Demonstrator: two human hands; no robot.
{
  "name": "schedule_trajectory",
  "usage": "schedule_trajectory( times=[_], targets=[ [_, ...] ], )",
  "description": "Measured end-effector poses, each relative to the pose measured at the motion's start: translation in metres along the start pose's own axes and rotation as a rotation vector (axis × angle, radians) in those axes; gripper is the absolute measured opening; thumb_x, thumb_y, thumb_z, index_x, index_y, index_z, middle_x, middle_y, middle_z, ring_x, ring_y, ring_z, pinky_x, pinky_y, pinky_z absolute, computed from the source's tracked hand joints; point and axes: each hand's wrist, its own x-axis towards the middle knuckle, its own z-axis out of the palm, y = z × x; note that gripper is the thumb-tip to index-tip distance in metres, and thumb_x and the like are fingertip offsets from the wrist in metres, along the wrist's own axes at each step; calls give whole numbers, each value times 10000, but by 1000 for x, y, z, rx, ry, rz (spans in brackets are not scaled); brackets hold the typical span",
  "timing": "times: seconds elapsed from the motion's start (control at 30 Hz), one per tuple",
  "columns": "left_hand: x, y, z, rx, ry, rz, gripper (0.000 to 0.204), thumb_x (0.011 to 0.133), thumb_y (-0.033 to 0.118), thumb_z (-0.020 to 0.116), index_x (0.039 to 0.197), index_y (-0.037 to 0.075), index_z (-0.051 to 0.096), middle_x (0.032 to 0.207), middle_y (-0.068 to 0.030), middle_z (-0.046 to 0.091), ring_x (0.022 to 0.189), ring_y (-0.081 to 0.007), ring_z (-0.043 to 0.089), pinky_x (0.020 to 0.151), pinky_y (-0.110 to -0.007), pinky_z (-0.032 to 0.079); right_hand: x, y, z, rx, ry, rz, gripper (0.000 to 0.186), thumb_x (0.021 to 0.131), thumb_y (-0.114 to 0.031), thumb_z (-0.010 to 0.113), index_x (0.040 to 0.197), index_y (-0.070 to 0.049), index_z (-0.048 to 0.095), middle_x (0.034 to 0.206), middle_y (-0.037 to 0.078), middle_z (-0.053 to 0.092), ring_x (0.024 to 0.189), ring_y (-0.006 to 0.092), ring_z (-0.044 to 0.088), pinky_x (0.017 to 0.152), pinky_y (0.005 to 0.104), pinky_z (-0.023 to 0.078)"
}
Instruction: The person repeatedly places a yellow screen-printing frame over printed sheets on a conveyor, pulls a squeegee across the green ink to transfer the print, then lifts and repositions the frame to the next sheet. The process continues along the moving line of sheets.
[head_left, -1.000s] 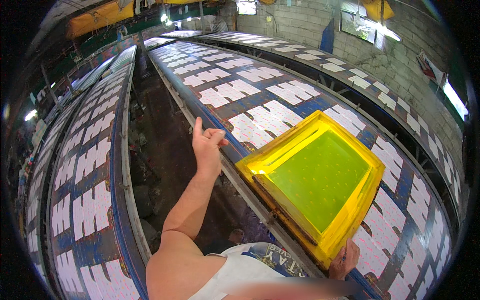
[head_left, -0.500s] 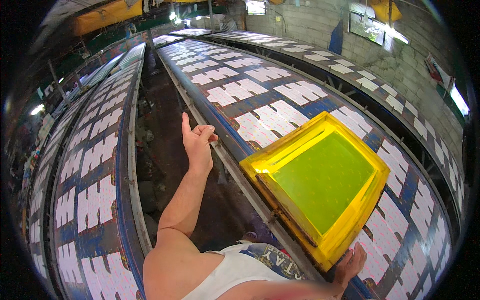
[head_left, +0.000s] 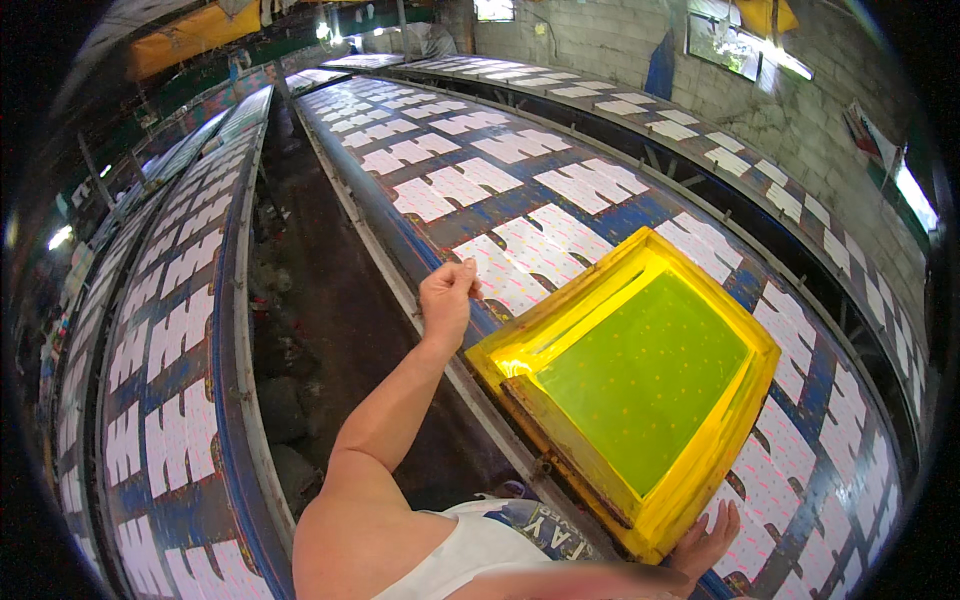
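A yellow-framed printing screen (head_left: 640,390) with translucent green mesh rests on the long table in front of me, one side along the table's left edge. My left hand (head_left: 448,300) is raised at that edge, just beyond the screen's far left corner. Its fingers are curled together near a white cut fabric piece (head_left: 530,255) with pink marks; whatever they may hold is hidden. My right hand (head_left: 706,545) is low beside the screen's near corner, with its fingers apart. It lies over the printed fabric; I cannot tell whether it touches the frame.
Rows of similar white pieces cover the blue-stained table (head_left: 640,215). A metal rail (head_left: 400,285) runs along its left edge. Beyond a dark aisle (head_left: 310,270) stands another long table (head_left: 180,350) with white pieces. A further table (head_left: 700,140) lies right, before a block wall (head_left: 600,50).
My left hand has moved right from over the aisle to the table edge, and its pointing finger has curled in. My right hand has spread lower by the screen's corner. The view has shifted slightly.
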Motion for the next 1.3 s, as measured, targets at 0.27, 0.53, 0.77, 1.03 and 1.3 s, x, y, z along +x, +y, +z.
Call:
schedule_trajectory(
  times=[0.27, 0.53, 0.77, 1.03, 1.3],
  targets=[
    [54, -135, 48, 764, -441, 58, 536, 981, 239, 807, 1447, -6, 707, 1166, -187, 774, 993, -279, 756, 945, -402, 620, 13, 21, 40, -83, -123, 297, 546, 1120, -358, 678, 1429, 90, 643, 1557, 363, 547, 1515, 479, 476, 1304, 567, 353],
    [67, -230, 104, 1046, -814, 20, 608, 974, 403, 790, 1378, -41, 690, 1321, -290, 736, 1265, -460, 698, 1097, -550, 562, 51, -7, 65, 142, -233, 451, 462, 1088, -226, 646, 1460, 48, 638, 1271, 274, 725, 1196, 448, 683, 1042, 514, 534],
    [64, -222, 125, 1129, -756, -36, 493, 979, 419, 781, 1230, -2, 733, 1204, -259, 748, 1163, -445, 726, 1026, -571, 587, 45, 9, 82, 90, -225, 589, 613, 1016, -34, 740, 1606, -34, 571, 1527, 217, 631, 1405, 400, 597, 1156, 492, 516],
    [64, -226, 123, 1177, -716, -88, 519, 894, 431, 819, 1163, -10, 765, 1173, -271, 766, 1125, -442, 751, 1001, -565, 605, 43, 0, 91, 141, -108, 815, 651, 993, -8, 734, 1618, -17, 551, 1558, 231, 636, 1414, 358, 633, 1194, 473, 511],
    [82, -242, 125, 927, -788, -223, 342, 812, 254, 812, 1055, 14, 833, 892, -225, 809, 848, -389, 794, 820, -519, 614, 65, 9, 103, 184, -32, 764, 551, 950, -85, 703, 1496, -19, 670, 1482, 230, 714, 1420, 401, 639, 1231, 471, 479]
  ],
)
